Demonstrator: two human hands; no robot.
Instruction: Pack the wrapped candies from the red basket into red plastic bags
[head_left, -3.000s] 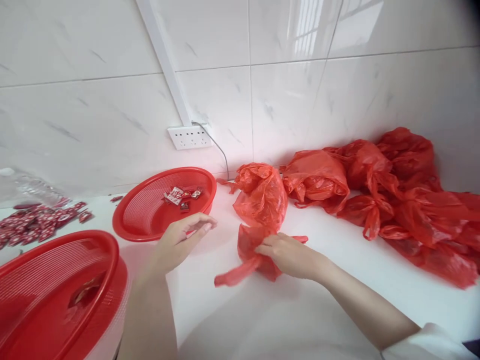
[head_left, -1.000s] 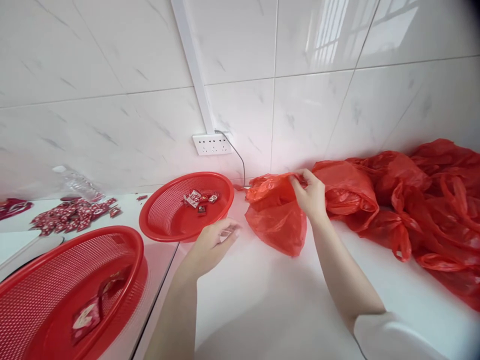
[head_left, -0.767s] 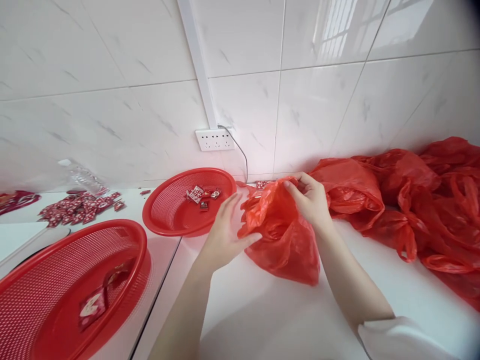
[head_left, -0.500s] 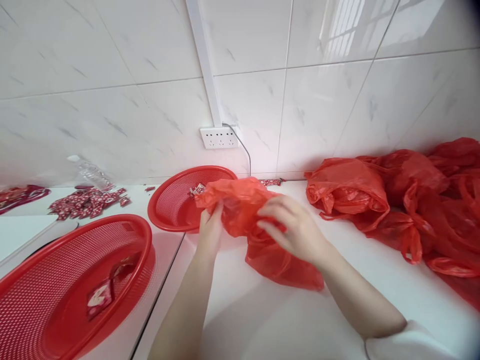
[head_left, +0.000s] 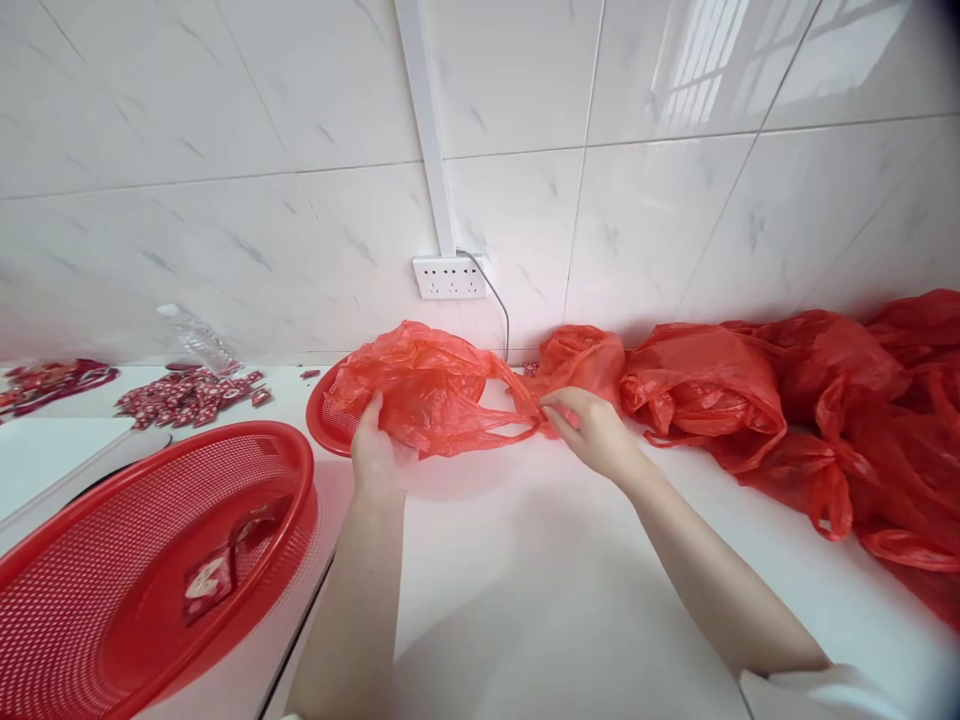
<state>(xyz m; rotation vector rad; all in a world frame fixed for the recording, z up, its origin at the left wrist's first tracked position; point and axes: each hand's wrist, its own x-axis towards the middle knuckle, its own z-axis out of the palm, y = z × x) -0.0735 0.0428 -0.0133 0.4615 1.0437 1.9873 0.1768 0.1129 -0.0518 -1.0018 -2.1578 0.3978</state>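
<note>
My left hand (head_left: pixel 376 455) grips the body of a thin red plastic bag (head_left: pixel 420 385), holding it over the far red basket (head_left: pixel 324 425) so that most of the basket is hidden. My right hand (head_left: pixel 589 432) pinches the bag's stretched handles at its right end. The bag is pulled out sideways between the two hands, just above the white counter (head_left: pixel 540 580). What lies inside the bag cannot be seen.
A larger red mesh basket (head_left: pixel 90 590) with a couple of red packets sits at the near left. Several red packets (head_left: pixel 187 392) lie scattered at the back left by a clear bottle. A heap of red bags (head_left: pixel 810 400) fills the right. A wall socket (head_left: pixel 448 277) is behind.
My right hand fetched a red bag from the heap; both hands took hold and carried it left over the far basket. It is now stretched between my hands.
</note>
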